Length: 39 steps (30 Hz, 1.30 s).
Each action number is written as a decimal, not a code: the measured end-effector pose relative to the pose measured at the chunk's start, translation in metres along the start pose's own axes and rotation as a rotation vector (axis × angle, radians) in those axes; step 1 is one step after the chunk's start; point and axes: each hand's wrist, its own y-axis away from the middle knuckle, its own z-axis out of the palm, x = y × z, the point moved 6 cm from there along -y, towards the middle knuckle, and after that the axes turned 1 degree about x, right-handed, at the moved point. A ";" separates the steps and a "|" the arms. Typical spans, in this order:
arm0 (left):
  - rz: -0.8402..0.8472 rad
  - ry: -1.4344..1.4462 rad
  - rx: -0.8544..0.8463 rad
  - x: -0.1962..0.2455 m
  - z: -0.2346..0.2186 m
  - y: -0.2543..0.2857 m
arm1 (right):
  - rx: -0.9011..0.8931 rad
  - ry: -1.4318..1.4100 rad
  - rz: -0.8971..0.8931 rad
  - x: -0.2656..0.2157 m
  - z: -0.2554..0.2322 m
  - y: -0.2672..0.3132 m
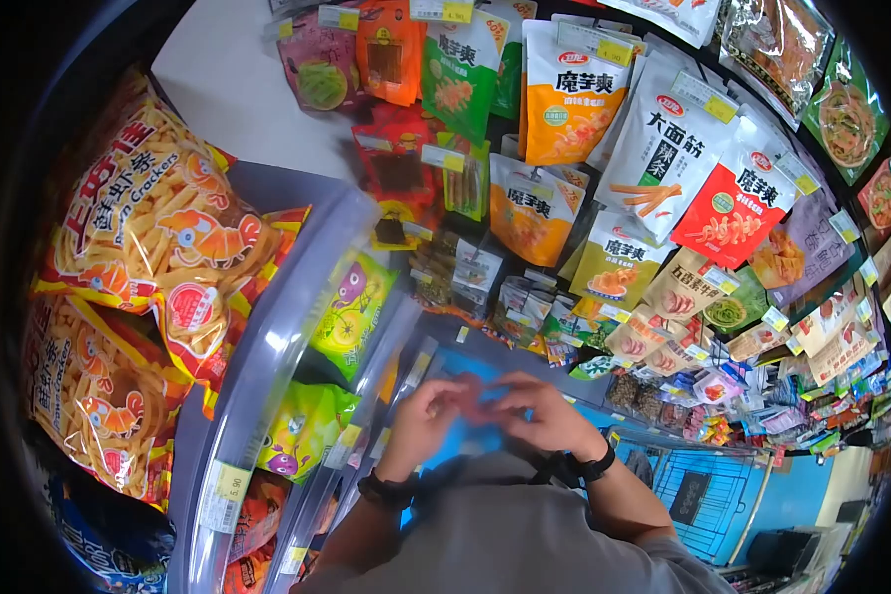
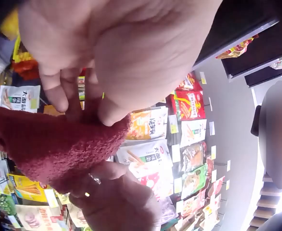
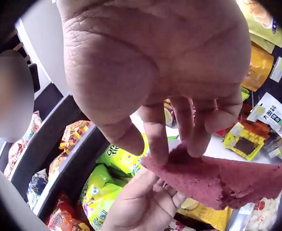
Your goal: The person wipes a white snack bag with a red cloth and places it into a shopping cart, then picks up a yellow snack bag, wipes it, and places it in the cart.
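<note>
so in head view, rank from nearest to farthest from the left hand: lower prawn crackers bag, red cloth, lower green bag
1. Red cloth: held in the left hand.
2. Lower green bag: in the shelf to its left.
3. Lower prawn crackers bag: farther left.

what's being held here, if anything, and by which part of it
A dark red, fuzzy piece of cloth; the left hand and the right hand each pinch it by an edge.
</note>
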 end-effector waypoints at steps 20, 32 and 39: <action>-0.076 0.228 -0.076 -0.004 0.013 -0.007 | -0.028 -0.150 0.305 -0.009 0.014 0.005; -0.058 -0.288 0.093 -0.002 -0.022 0.006 | 0.268 -0.313 0.359 -0.012 -0.038 0.007; -0.064 -0.246 -0.097 -0.012 -0.020 0.004 | 0.239 -0.445 0.361 -0.001 -0.029 0.002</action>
